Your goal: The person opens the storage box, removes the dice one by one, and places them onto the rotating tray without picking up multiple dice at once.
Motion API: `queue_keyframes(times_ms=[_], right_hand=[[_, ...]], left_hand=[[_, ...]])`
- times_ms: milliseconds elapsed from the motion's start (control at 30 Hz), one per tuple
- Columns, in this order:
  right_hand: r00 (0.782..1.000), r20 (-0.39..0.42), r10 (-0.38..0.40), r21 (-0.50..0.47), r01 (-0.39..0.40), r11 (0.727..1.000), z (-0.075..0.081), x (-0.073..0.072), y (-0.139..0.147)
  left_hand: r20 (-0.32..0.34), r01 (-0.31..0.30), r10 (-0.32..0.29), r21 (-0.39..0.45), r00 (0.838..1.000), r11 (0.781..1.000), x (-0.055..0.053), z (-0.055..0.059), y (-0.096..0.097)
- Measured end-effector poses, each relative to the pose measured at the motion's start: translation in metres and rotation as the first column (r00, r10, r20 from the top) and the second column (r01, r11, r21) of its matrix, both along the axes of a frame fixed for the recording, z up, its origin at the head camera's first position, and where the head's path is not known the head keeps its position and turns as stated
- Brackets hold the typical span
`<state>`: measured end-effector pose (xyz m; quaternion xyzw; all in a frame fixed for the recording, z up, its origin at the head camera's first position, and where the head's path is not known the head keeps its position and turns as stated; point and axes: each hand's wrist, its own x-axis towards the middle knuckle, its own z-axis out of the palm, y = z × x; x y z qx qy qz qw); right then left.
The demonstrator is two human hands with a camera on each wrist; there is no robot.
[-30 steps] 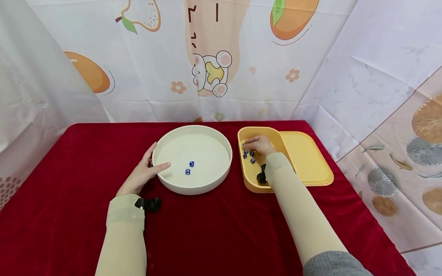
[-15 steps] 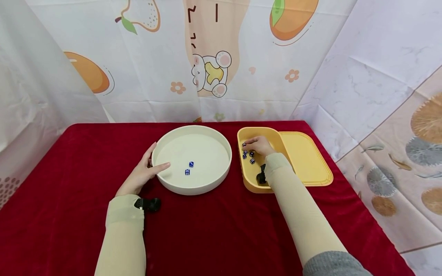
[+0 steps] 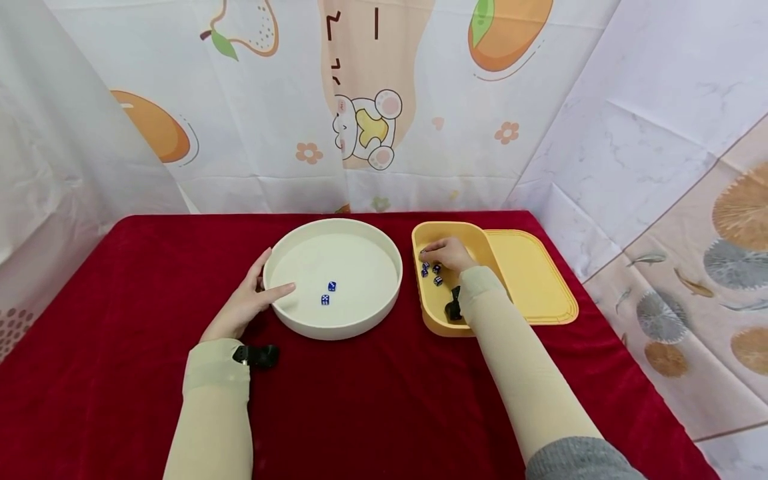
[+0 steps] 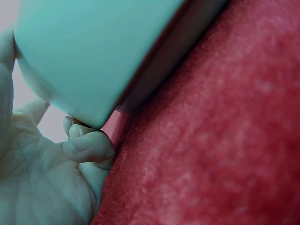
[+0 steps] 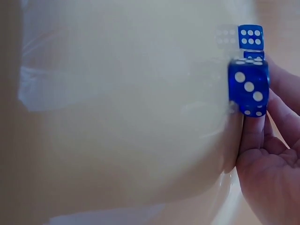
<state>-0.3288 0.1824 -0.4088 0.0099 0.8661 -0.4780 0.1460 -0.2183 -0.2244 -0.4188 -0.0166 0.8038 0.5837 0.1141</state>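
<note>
My left hand grips the near-left rim of a round white tray, thumb over the rim and fingers at the outer side. In the left wrist view, curled fingers lie against the tray's lower edge. Two blue dice with white pips lie inside the tray. My right hand reaches into a yellow container, fingertips at a die by its left wall, mostly covered. Several blue dice lie just below the hand. In the right wrist view, dice hide the fingertips, so a pinch cannot be confirmed.
A flat yellow lid lies right of the container, partly behind the right forearm. Dark red cloth covers the table. Printed curtains hang behind and at the sides. Each wrist wears a black camera.
My right fingertips have shifted slightly at the container's left wall and now cover more of the die there. The left hand, the tray and its two dice hold their places.
</note>
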Motion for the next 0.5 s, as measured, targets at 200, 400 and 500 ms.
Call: queue_keyframes(times_ms=[200, 400, 500], right_hand=[[1.000, 0.009, -0.005, -0.019, 0.005, 1.000, -0.0004, 0.0000, 0.0001], [1.000, 0.018, -0.014, -0.017, 0.015, 1.000, -0.0026, -0.0019, 0.0004], [1.000, 0.018, -0.018, -0.019, 0.018, 1.000, -0.0036, -0.0028, 0.0000]], left_hand=[[-0.001, -0.001, 0.001, -0.003, 1.000, 1.000, -0.0002, -0.0002, 0.0003], [-0.004, 0.001, -0.001, -0.004, 1.000, 1.000, -0.0009, -0.0007, 0.0008], [-0.004, -0.001, 0.001, -0.003, 1.000, 1.000, -0.0010, -0.0008, 0.0007]])
